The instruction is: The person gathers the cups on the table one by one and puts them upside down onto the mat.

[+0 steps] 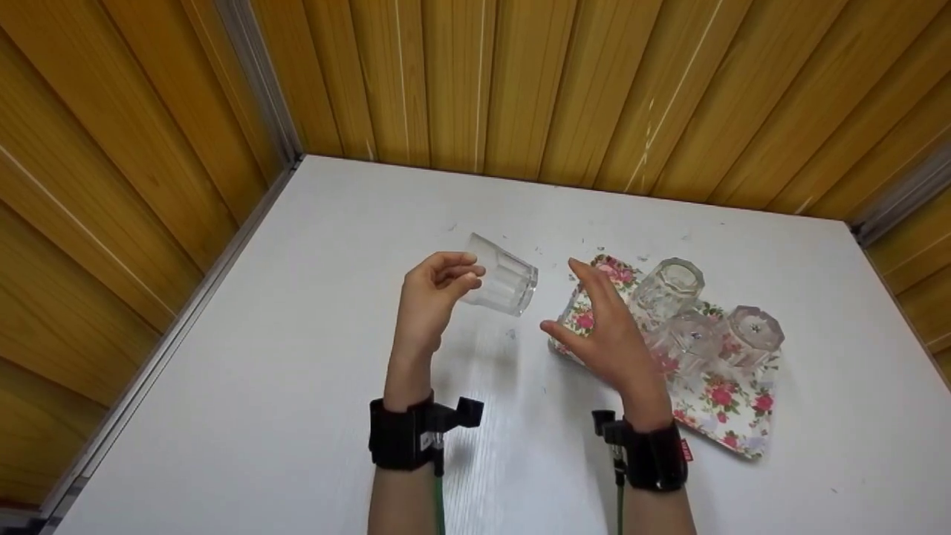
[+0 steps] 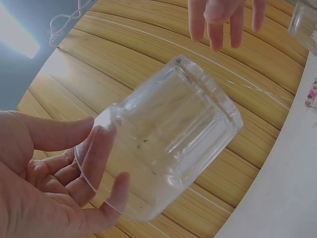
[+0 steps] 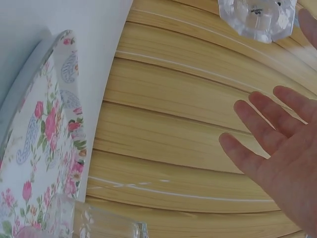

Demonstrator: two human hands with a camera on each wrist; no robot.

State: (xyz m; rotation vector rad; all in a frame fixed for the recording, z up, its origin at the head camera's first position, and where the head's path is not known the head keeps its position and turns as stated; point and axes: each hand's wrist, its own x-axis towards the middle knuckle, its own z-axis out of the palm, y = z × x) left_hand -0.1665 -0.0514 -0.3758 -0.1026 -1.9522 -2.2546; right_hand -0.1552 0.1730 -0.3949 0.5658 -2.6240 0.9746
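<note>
A clear drinking glass (image 1: 504,279) is tilted on its side above the table, its thick faceted base pointing right. My left hand (image 1: 440,293) pinches it by the rim; in the left wrist view the thumb (image 2: 64,133) lies outside and fingers show through the wall of the glass (image 2: 168,139). My right hand (image 1: 605,331) is apart from the glass, fingers spread and holding nothing, beside the near-left part of a floral tray (image 1: 724,416). In the right wrist view the glass base (image 3: 257,20) appears above the extended fingers of the right hand (image 3: 292,148).
Three clear glasses stand upside down on the tray, one at the back (image 1: 669,286), one at the right (image 1: 754,334) and one in the middle (image 1: 691,342). The white table (image 1: 297,357) meets wood-look panels (image 1: 490,89) behind and to the left.
</note>
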